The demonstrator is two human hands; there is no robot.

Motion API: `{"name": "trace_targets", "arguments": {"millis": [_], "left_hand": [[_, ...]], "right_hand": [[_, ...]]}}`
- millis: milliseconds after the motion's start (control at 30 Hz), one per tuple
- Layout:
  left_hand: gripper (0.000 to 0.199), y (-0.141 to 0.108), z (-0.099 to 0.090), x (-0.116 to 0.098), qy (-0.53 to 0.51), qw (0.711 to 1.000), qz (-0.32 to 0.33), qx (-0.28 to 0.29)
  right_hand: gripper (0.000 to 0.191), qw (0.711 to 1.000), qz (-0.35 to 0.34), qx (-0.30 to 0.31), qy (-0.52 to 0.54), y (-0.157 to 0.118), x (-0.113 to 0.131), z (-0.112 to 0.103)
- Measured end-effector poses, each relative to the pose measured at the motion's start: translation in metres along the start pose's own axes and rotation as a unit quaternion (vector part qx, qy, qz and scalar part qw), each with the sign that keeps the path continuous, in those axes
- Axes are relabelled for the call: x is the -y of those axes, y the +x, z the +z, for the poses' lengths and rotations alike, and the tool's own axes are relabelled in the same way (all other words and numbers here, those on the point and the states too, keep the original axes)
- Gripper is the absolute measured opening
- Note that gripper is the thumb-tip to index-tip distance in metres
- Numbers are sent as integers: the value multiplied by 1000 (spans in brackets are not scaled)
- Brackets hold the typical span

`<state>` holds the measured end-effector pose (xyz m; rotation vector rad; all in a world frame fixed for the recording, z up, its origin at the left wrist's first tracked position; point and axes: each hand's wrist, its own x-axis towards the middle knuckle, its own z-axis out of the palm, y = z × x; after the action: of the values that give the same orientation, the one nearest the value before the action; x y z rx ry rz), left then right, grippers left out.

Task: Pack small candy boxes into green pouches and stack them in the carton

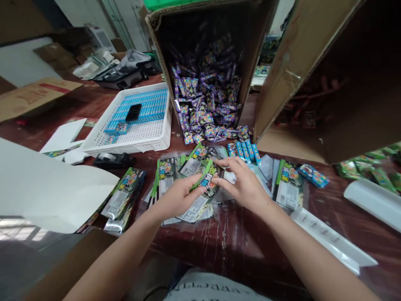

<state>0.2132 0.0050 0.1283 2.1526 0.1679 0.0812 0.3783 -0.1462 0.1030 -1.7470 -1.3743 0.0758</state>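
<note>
Over the middle of the table, a printed card (207, 179) with a green edge and colourful lettering is held between my two hands. My left hand (181, 193) pinches its lower left side with thumb and fingers. The thumb and fingertips of my right hand (242, 180) close on its right side. Below lie overlapping green-and-black printed cards (165, 169), some in clear plastic sleeves. Just beyond my right hand sit several small blue packs (246, 150) in a row. Another printed card (286, 188) lies to the right, beside a blue pack (313, 174).
A tipped cardboard box (160, 54) spills purple packets (205, 119). Another box (282, 75) stands right. A white basket (150, 144) holds blue packs and a black phone-like object (134, 112). A tape dispenser (114, 160), stacked packages (123, 194) and white trays (332, 238) lie around.
</note>
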Motion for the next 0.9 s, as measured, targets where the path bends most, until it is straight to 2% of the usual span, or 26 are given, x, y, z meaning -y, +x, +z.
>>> {"name": "trace_targets", "arguments": {"millis": [67,167,267,367,400,433,467,500,567,600,633,667,733,767,900], "left_hand": [[28,-2,11,-1,-24,999,-3,25],[29,-2,25,-5,-45,998,-17,39],[37,-5,40,-8,-101,992,-51,60],[68,-11,58,-10,-223,956,-107,159],[69,-12,64,-10,-248,944,-124,178],[62,-12,70,-10,-260,939,-138,178],[50,-12,76,-10,-262,940,-149,158],[36,-10,81,-10,-260,946,-155,118],[20,-6,93,-10,-255,954,-158,19],[19,-4,100,-9,-256,953,-158,-25],[21,-2,107,-9,-260,951,-155,-58],[24,-1,114,-9,-266,948,-152,-82],[27,0,130,-10,-271,945,-147,-110],[28,-1,137,-9,-258,947,-144,-123],[30,0,164,1,-102,969,-127,-183]], "right_hand": [[34,1000,9,8,-6,-12,1,-13],[18,996,46,50,-51,-28,8,-34],[19,981,57,175,-62,-37,18,-60],[23,946,26,319,56,-48,24,-89],[25,933,23,346,94,-53,25,-96],[27,929,30,350,116,-60,24,-101],[29,938,50,322,120,-67,23,-103],[30,955,83,263,112,-75,21,-101],[29,978,173,69,89,-93,16,-86],[31,970,223,-31,88,-101,14,-74],[35,953,268,-102,102,-110,14,-59],[40,935,303,-137,124,-118,14,-44],[43,916,348,-127,153,-130,17,-14],[43,914,367,-112,132,-135,19,-2],[40,900,419,-107,-47,-145,15,24]]}}
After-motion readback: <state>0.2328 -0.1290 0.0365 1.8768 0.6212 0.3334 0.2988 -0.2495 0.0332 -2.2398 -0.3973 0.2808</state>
